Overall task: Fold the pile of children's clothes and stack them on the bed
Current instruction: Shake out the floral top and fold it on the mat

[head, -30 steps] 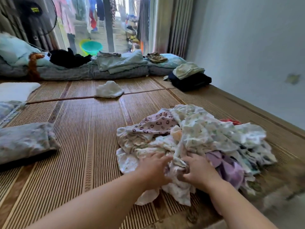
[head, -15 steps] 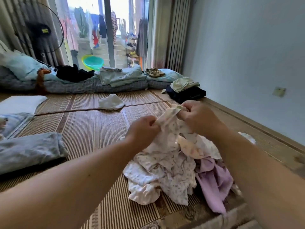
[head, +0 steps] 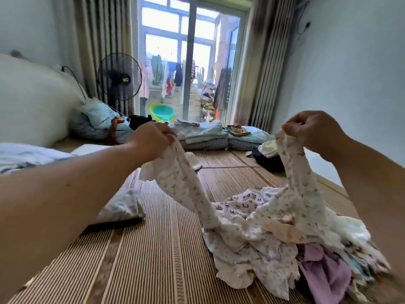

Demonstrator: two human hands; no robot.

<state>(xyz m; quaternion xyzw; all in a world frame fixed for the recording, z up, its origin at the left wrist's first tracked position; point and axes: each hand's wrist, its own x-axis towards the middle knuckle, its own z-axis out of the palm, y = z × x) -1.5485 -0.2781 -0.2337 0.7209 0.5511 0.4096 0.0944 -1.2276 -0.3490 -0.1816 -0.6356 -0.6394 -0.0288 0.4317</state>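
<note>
From where I stand, the job has barely begun. On the left of the bed (head: 153, 270) there is only a small patterned pillow (head: 122, 207), and I see no folded stack of children's things beside it. The left hand (head: 153, 139) is up in the air, its fingers (head: 168, 134) curled and pinching one end of a white printed garment (head: 188, 189). That garment hangs down in a long strand to the pile (head: 285, 255), which lies loose and tangled on the mat toward the right, with a lilac piece (head: 324, 275) at its near edge. A second strand of the same garment rises from the heap to the right hand (head: 313, 130), whose fingers (head: 291, 128) pinch its other end. The middle of the garment lies on or in the pile, and I cannot tell whether it is free of it. By my reckoning, one piece is being picked out, nothing is folded, and the whole heap is left to do. The tidy bedding (head: 201, 134) at the far end looks like something else.

Against half a second ago, the hands have parted. Then they were close together above the heap, with the cloth bunched between them. Now they are well apart and higher, and the garment is drawn out into two strands. A second ago both hands were down in the pile itself.
</note>
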